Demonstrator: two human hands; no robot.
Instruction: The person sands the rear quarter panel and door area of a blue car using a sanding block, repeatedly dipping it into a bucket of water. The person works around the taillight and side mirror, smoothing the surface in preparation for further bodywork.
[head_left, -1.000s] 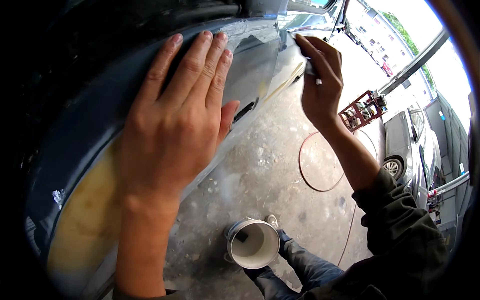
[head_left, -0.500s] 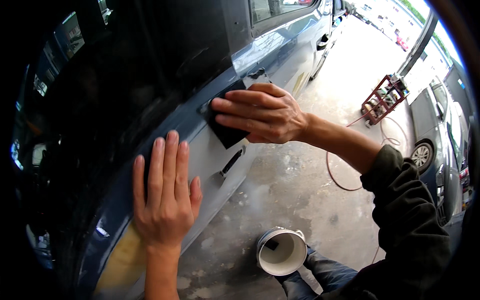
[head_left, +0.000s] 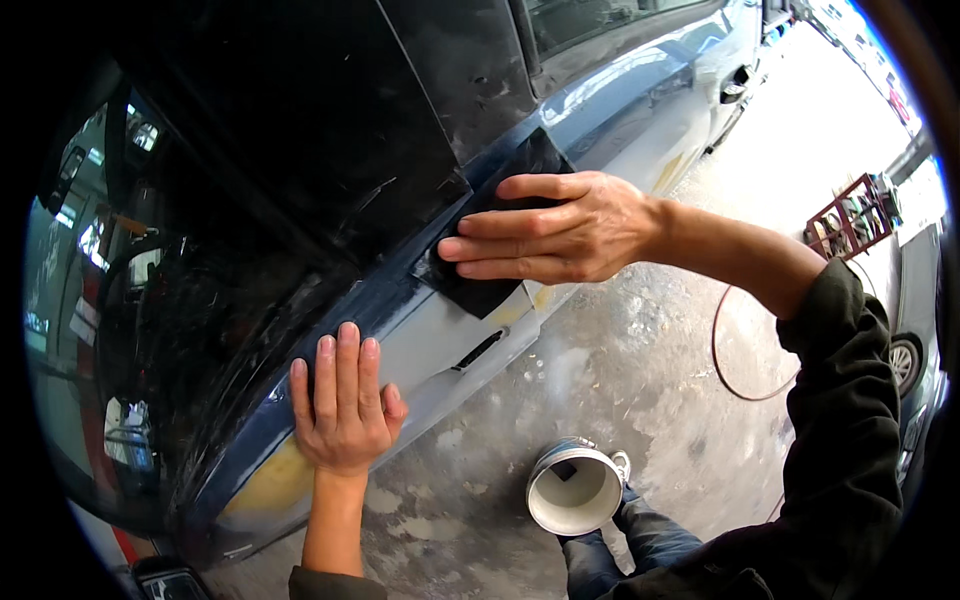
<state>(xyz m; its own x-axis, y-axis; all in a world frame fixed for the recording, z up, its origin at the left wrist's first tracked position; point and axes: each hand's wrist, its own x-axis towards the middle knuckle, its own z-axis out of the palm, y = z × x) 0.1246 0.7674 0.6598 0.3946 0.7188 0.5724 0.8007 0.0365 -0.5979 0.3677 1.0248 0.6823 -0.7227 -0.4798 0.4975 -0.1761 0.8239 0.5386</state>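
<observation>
My right hand (head_left: 585, 230) presses a black sheet of sandpaper (head_left: 482, 294) against the side of a car, along the body line below the window. Its fingers lie stretched over the sheet, the index finger a little apart from the others; the thumb is hidden. A far end of the sandpaper sticks out past the fingers. On the same car panel (head_left: 415, 318), nearer to me, my left hand (head_left: 347, 425) rests flat with fingers extended and holds nothing. The panel is partly dark blue, partly dull grey, with a yellowish patch (head_left: 272, 487) beside the left wrist.
A dark slot (head_left: 478, 350) marks the door handle's place. Below, by my legs, stands a white bucket (head_left: 592, 502) with a dark piece (head_left: 565, 470) inside. A hose (head_left: 722, 368) loops over the concrete floor, near a dark red cart (head_left: 850, 225). Another car (head_left: 915, 320) is at the right.
The view has shifted, showing more of the car's glass at the left. My right hand remains on the sandpaper against the panel, its index finger now more apart. The left hand stays flat.
</observation>
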